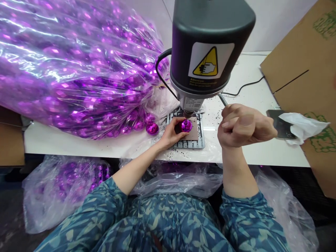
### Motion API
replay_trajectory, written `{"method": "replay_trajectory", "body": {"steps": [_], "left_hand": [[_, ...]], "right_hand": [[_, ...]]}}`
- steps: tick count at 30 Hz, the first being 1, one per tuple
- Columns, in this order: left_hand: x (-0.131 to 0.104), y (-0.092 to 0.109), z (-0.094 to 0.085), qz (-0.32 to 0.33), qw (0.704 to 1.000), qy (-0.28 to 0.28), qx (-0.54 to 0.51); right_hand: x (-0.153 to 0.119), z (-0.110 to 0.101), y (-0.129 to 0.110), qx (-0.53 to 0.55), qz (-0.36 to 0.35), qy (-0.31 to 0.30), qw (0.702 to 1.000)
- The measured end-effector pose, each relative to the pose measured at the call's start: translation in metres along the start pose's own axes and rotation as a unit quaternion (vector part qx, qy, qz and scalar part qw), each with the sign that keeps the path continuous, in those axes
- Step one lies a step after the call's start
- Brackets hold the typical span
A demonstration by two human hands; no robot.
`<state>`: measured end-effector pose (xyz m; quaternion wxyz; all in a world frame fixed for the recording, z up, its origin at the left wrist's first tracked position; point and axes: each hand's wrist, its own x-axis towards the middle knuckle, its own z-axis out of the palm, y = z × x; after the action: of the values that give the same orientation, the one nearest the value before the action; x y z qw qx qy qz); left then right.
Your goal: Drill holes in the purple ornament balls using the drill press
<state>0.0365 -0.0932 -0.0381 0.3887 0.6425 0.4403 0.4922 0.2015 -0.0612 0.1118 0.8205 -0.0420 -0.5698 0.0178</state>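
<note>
Between the thumb and fingers of my left hand [173, 132] is a shiny purple ball [186, 125], held on a flat brown board [193, 133] that lies over the slotted metal base [201, 141] of a drill press. Just above the ball is the chuck [188, 114], under the black motor housing [210, 45] with its yellow warning label. My right hand [243, 126] is closed around the feed lever [223, 99] at the machine's right side. Another purple ball [152, 128] rests on the table, left of my left hand.
A large clear bag of purple faceted balls [86, 77] covers the table's left side. Dark shavings surround the base. At right are a phone [280, 122], a crumpled white tissue [301, 126] and a cardboard box [307, 77]. Plastic bags [65, 189] hang below the front edge.
</note>
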Motion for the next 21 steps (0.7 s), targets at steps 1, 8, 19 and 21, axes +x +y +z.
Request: {"method": "replay_trajectory", "body": {"steps": [1,8,19,21], "left_hand": [[0.0,0.0,0.0,0.002,1.0,-0.001,-0.002],[-0.001,-0.003,0.0,0.015,1.0,0.009,0.005],[-0.008,0.013,0.001,0.047,0.996,0.055,0.048],[-0.025,0.027,-0.004,0.09,0.99,0.046,0.103]], "right_hand": [[-0.001,-0.001,0.001,0.008,-0.014,-0.009,1.0],[-0.006,-0.002,-0.003,0.02,-0.006,-0.045,0.999],[0.085,0.049,0.0,-0.015,0.294,0.003,0.956],[0.089,0.049,0.003,-0.002,0.33,0.007,0.944]]}}
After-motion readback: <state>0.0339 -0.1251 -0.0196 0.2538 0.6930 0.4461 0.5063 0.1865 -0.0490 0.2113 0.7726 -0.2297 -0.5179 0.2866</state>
